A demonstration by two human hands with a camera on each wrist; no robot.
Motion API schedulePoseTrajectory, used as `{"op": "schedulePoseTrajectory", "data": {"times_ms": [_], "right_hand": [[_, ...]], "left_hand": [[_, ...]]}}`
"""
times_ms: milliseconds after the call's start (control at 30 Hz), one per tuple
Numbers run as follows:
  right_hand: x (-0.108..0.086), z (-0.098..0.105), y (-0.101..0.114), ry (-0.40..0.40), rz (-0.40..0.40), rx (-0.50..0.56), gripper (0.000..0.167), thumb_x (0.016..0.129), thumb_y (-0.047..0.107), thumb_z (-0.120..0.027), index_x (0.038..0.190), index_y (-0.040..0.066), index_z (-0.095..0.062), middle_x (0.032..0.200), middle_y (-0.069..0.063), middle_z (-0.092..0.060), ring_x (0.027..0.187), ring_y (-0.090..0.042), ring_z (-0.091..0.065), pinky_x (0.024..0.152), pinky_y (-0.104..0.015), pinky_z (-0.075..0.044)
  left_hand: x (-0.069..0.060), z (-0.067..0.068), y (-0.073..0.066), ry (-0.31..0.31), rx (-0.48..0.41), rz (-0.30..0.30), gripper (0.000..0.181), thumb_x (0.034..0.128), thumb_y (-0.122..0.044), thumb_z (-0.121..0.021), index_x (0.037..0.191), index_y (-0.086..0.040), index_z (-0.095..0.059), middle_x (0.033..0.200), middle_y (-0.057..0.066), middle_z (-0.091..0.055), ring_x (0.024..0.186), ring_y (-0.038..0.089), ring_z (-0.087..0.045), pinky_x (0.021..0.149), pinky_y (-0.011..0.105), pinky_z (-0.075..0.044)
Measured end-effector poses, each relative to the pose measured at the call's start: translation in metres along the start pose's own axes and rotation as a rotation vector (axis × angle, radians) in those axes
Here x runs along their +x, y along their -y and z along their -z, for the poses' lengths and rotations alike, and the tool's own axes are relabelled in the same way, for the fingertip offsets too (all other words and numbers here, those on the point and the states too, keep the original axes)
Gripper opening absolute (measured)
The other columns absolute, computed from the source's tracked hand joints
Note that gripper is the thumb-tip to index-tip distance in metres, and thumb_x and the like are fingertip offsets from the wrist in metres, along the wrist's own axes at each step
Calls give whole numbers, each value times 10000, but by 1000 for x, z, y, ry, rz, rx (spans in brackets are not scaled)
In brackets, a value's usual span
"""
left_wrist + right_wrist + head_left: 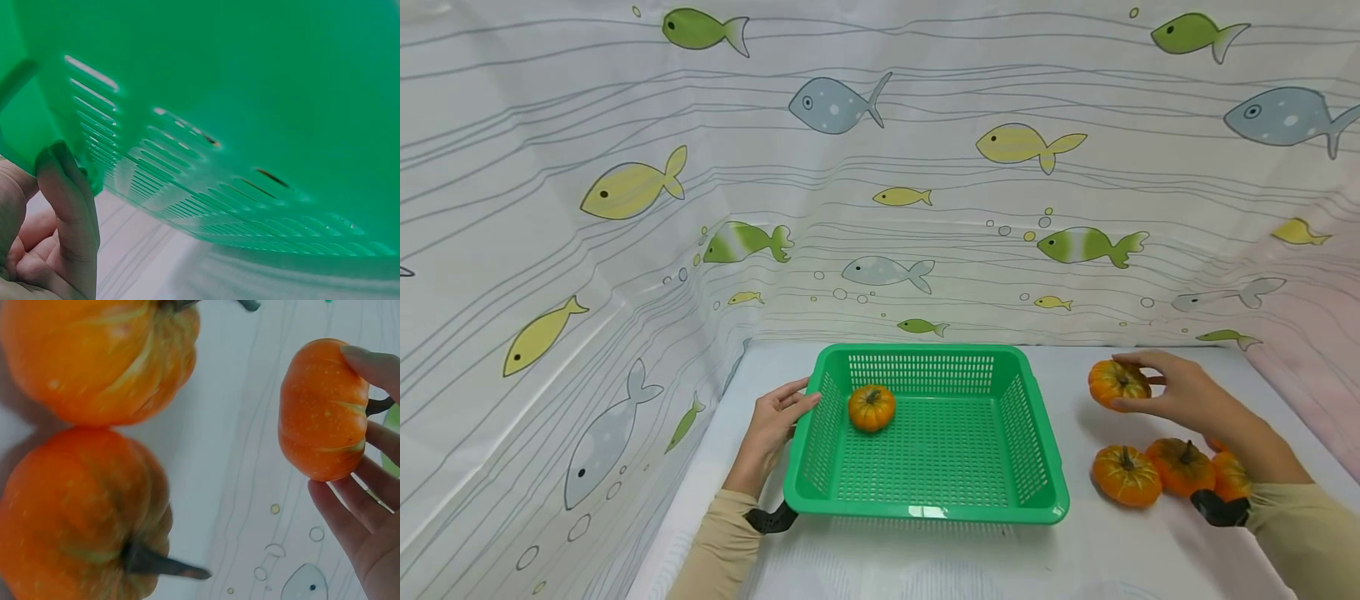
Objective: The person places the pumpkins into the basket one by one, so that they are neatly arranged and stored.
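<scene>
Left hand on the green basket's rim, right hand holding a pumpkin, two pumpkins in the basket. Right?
Pumpkin count is off: the head view shows only one pumpkin in the green basket. The rest holds: left hand on its rim, right hand holding another pumpkin.

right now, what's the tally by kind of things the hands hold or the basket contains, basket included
Green rectangular perforated plastic basket: 1, gripped at its edge by the left hand
Small round orange ribbed pumpkins: 2, one inside the basket, one in the right hand
Total: 3
</scene>
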State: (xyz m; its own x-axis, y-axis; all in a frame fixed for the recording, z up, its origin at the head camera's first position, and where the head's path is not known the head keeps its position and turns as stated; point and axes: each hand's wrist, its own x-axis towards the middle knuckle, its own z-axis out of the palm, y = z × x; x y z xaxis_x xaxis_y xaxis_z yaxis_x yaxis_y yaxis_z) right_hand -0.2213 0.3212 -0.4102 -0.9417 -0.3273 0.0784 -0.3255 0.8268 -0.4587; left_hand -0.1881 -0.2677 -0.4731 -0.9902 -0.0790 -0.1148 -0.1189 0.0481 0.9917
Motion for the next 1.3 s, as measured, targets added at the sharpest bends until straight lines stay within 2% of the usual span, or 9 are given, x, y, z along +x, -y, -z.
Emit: {"op": "schedulePoseTrajectory", "data": {"times_ms": [200, 500, 767, 1300], "right_hand": [[9, -1, 15, 14, 23, 23, 799, 840, 494, -844, 1440, 40, -576, 1369, -205, -623, 1212, -383, -583, 975, -577, -567], [20, -1, 38, 0, 110, 25, 730, 836, 450, -862, 1396, 47, -621, 1335, -148, -666, 1192, -335, -617, 939, -482, -604], [32, -1, 59, 19, 168, 48, 712, 838, 406, -871, 1394, 39, -619, 1345, -172, -660, 1224, -374, -606, 954, -524, -593], [55, -10, 98, 81, 190, 105, 699, 838, 415, -870, 1395, 70, -627, 1370, -112, -657, 1252, -316, -592, 1012, -541, -574]], "left_hand": [[0, 0, 0, -3, -10, 4, 550, 965, -215, -756, 1456, -54, -569, 870, -80, -716, 768, 66, -713, 678, 258, -624], [0, 1, 2, 1, -2, 2, 546, 966, -215, -755, 1456, -60, -570, 865, -75, -714, 763, 68, -712, 676, 259, -624], [0, 1, 2, 6, -3, -3, 545, 965, -216, -756, 1454, -63, -572, 863, -78, -718, 767, 72, -715, 682, 267, -630], [2, 1, 2, 8, 0, 1, 550, 970, -226, -751, 1466, -80, -563, 856, -79, -708, 736, 70, -707, 677, 255, -623]]}}
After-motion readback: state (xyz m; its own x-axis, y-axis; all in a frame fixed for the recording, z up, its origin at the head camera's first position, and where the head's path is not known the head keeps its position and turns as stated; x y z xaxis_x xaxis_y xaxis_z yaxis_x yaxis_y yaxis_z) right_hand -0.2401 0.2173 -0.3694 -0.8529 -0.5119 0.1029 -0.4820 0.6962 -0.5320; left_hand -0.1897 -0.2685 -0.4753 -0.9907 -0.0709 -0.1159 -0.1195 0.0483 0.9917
